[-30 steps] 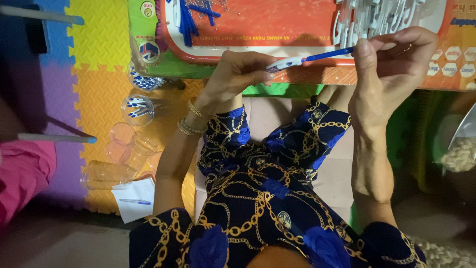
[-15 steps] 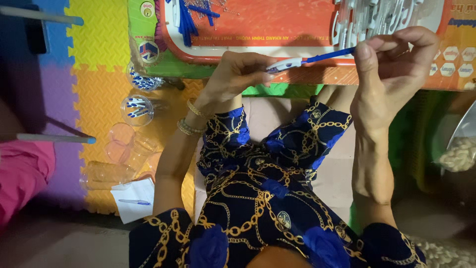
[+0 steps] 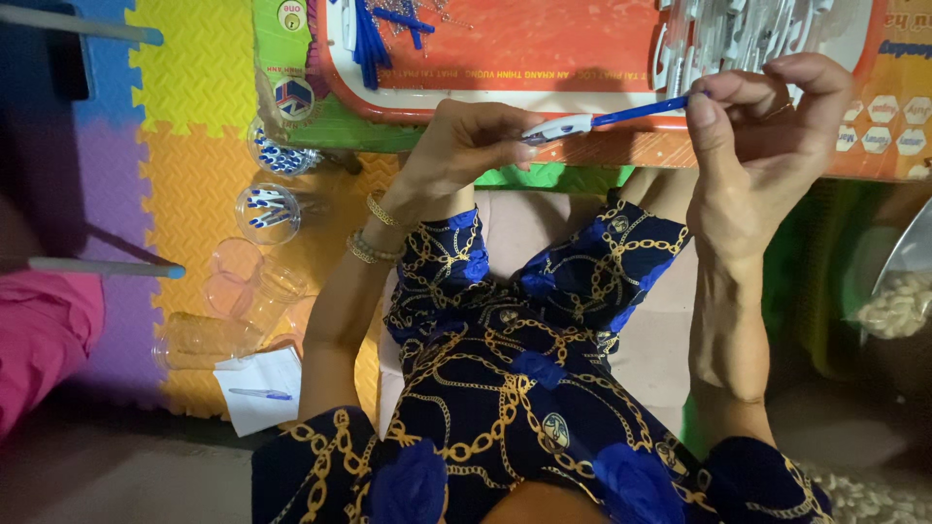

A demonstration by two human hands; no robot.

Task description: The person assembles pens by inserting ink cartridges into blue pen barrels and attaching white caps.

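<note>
My left hand (image 3: 466, 146) pinches the white barrel end of a pen (image 3: 604, 118); my right hand (image 3: 767, 146) grips its blue end between thumb and fingertips. The pen lies level between them, just over the near rim of the orange tray (image 3: 544, 58). On the tray: blue pen parts (image 3: 374, 34) at its left end, white parts (image 3: 738, 39) at its right. Left of the tray, on the foam mat (image 3: 194, 87), stand clear cups (image 3: 269, 212) holding small pieces.
</note>
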